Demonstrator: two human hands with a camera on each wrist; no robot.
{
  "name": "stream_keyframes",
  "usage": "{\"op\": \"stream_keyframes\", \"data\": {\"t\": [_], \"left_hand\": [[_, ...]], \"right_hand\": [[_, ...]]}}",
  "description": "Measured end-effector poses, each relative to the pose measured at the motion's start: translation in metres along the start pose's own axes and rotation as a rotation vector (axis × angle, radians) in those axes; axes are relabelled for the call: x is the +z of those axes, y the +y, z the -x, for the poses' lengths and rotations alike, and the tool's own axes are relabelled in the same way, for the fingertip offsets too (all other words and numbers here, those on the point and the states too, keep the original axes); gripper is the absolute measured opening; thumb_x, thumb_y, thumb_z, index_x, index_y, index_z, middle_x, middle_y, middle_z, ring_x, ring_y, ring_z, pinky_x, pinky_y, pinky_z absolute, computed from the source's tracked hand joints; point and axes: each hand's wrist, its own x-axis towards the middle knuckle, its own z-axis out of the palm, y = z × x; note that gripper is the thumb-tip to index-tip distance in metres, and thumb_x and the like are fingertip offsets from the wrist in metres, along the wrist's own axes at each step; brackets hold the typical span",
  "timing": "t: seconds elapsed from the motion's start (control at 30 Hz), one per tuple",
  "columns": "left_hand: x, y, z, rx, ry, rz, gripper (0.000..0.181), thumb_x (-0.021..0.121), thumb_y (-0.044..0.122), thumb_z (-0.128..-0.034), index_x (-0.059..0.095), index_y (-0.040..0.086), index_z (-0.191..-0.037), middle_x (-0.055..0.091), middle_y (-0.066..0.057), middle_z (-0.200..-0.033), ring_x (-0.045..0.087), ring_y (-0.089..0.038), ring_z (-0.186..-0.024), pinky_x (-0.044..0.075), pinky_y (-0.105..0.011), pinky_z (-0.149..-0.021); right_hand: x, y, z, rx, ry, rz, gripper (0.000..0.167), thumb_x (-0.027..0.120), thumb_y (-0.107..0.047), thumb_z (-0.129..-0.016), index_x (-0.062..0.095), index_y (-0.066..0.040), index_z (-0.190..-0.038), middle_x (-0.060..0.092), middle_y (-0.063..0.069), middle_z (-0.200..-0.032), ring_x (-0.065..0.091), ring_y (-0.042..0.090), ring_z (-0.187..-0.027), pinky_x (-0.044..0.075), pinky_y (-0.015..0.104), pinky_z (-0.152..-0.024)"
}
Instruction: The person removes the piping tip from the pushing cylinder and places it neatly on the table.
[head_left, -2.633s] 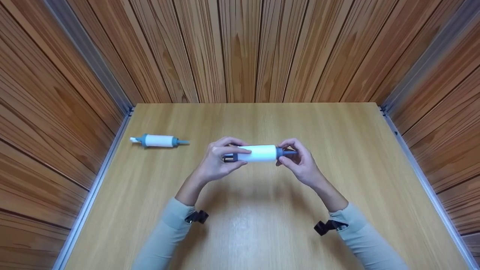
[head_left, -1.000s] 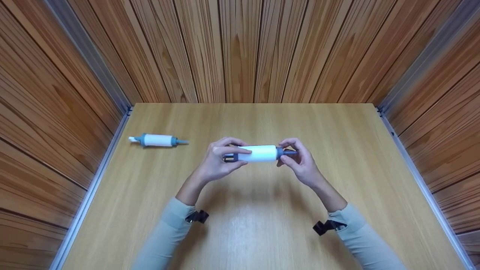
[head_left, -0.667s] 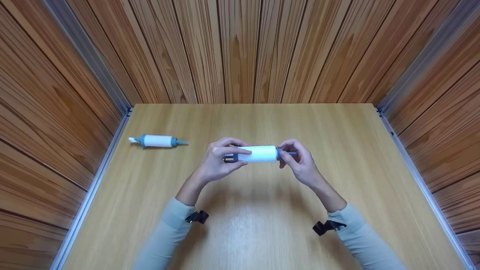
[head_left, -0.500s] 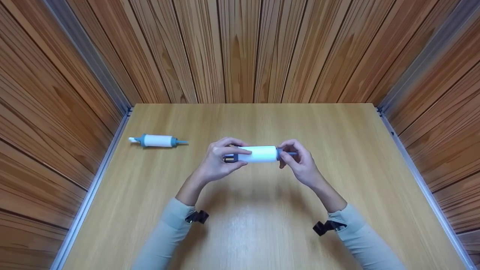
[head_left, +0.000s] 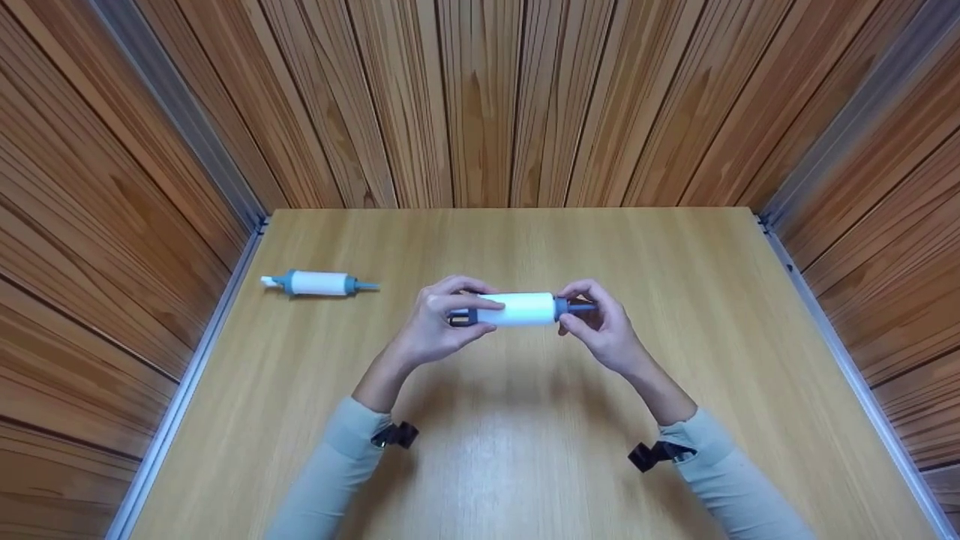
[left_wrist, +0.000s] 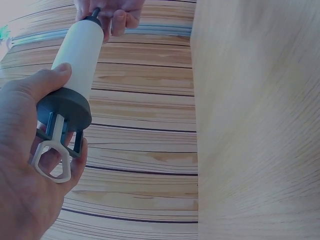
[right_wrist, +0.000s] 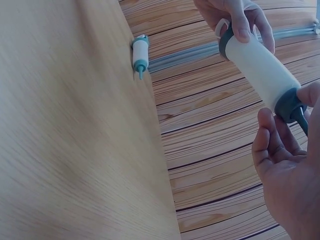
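An icing syringe [head_left: 525, 309] with a white barrel and dark teal end caps is held level above the table in the head view. My left hand [head_left: 442, 315] grips its left end, thumb and fingers around the barrel beside the finger-grip cap. A pale plunger ring [left_wrist: 64, 177] sticks out of that cap in the left wrist view, near the palm. My right hand [head_left: 600, 322] pinches the nozzle cap [right_wrist: 288, 105] at the other end between thumb and fingers. The thin nozzle [head_left: 582, 307] points right, toward the right palm.
A second, similar icing syringe [head_left: 319, 283] lies at the table's back left, nozzle pointing right. The wooden table [head_left: 510, 450] is bordered by wood-plank walls [head_left: 480, 105] at the back and sides, with metal rails [head_left: 187, 352] along the side edges.
My right thumb has rolled up over the nozzle cap, then come back down to its near lower edge. The left hand and the syringe barrel stay almost in place.
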Motion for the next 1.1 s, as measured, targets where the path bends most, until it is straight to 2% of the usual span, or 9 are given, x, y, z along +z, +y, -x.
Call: {"op": "stream_keyframes", "data": {"t": [0.13,0.3,0.5,0.73,0.9,1.1], "left_hand": [[0.0008,-0.0009,0.0008,0.003,0.002,-0.006,0.024,0.090,0.008,-0.0953,0.088,0.009,-0.119,0.078,-0.017,-0.134,0.073,-0.038,-0.128,0.067,-0.054,-0.105],[0.0014,-0.0022,0.0016,0.004,0.005,0.003,0.024,0.090,0.007,-0.0954,0.087,0.009,-0.120,0.078,-0.016,-0.135,0.073,-0.038,-0.130,0.068,-0.054,-0.105],[0.0029,-0.0029,0.0010,0.008,0.016,-0.007,0.025,0.092,0.006,-0.0930,0.088,0.008,-0.118,0.079,-0.017,-0.132,0.074,-0.038,-0.126,0.069,-0.049,-0.103],[0.0026,-0.0013,0.0003,-0.011,0.009,-0.021,0.026,0.092,0.008,-0.0938,0.088,0.010,-0.119,0.079,-0.016,-0.133,0.073,-0.037,-0.128,0.067,-0.053,-0.105],[0.0031,-0.0005,-0.0002,-0.015,0.010,-0.022,0.026,0.092,0.008,-0.0940,0.088,0.010,-0.119,0.079,-0.015,-0.133,0.073,-0.037,-0.128,0.067,-0.054,-0.106],[0.0037,-0.0013,-0.0006,-0.014,0.012,-0.013,0.024,0.091,0.008,-0.0947,0.088,0.010,-0.119,0.079,-0.014,-0.133,0.073,-0.036,-0.127,0.067,-0.052,-0.105]], "right_hand": [[0.0006,0.0002,0.0011,-0.011,0.000,0.010,0.032,0.064,0.015,-0.102,0.053,0.019,-0.132,0.069,-0.007,-0.122,0.072,0.007,-0.091,0.065,0.022,-0.081],[0.0014,0.0003,0.0007,0.014,0.015,0.015,0.030,0.061,0.012,-0.105,0.052,0.018,-0.133,0.069,-0.006,-0.123,0.073,0.007,-0.092,0.066,0.022,-0.080],[0.0031,0.0006,-0.0007,0.016,0.020,0.035,0.023,0.056,0.009,-0.109,0.054,0.017,-0.131,0.069,-0.006,-0.112,0.069,0.007,-0.081,0.064,0.021,-0.075],[0.0023,0.0018,-0.0002,0.017,0.017,0.033,0.022,0.056,0.009,-0.110,0.055,0.016,-0.130,0.068,-0.004,-0.108,0.069,0.007,-0.080,0.063,0.021,-0.074],[0.0014,0.0018,0.0002,0.024,0.024,0.028,0.024,0.059,0.010,-0.108,0.055,0.016,-0.131,0.070,-0.006,-0.114,0.070,0.008,-0.084,0.064,0.022,-0.076],[0.0006,0.0012,0.0014,-0.003,0.018,0.009,0.029,0.063,0.014,-0.104,0.053,0.018,-0.131,0.071,-0.008,-0.121,0.072,0.009,-0.088,0.065,0.022,-0.080]]}}
